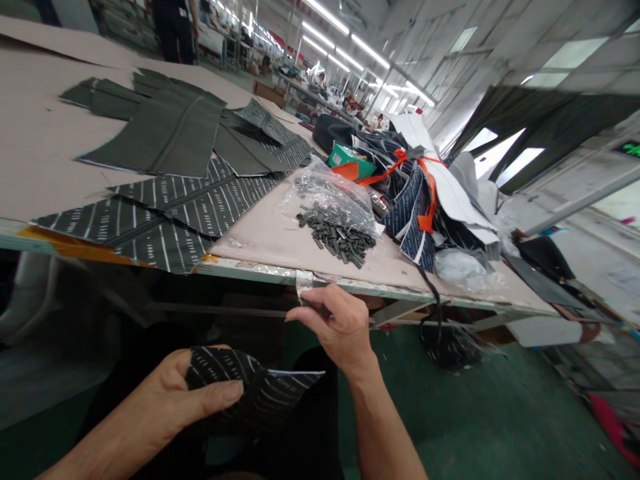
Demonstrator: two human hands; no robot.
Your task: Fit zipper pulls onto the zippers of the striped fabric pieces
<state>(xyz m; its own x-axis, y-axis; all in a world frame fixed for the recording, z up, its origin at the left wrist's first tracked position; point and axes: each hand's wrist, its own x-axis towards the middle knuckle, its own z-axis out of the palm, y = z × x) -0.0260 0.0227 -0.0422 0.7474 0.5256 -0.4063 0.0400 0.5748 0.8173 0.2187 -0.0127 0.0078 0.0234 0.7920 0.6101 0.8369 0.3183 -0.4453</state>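
My left hand (185,400) holds a dark fabric piece (265,393) with white printed lettering, its thumb on top, low in front of me. At the table's front edge my right hand (335,320) is curled, thumb and forefinger a little apart, near a small whitish tab (303,283) stuck on the edge. Whether a finger touches the tab is unclear. Beyond that edge lies a pile of small dark strips (343,237), spilling from a clear plastic bag (335,193).
Dark green fabric panels (160,127) and printed panels (165,213) cover the table's left part, some overhanging the edge. At right are bundled navy pieces (413,213) with an orange tie (430,193) and a green box (350,160). A person (175,30) stands behind.
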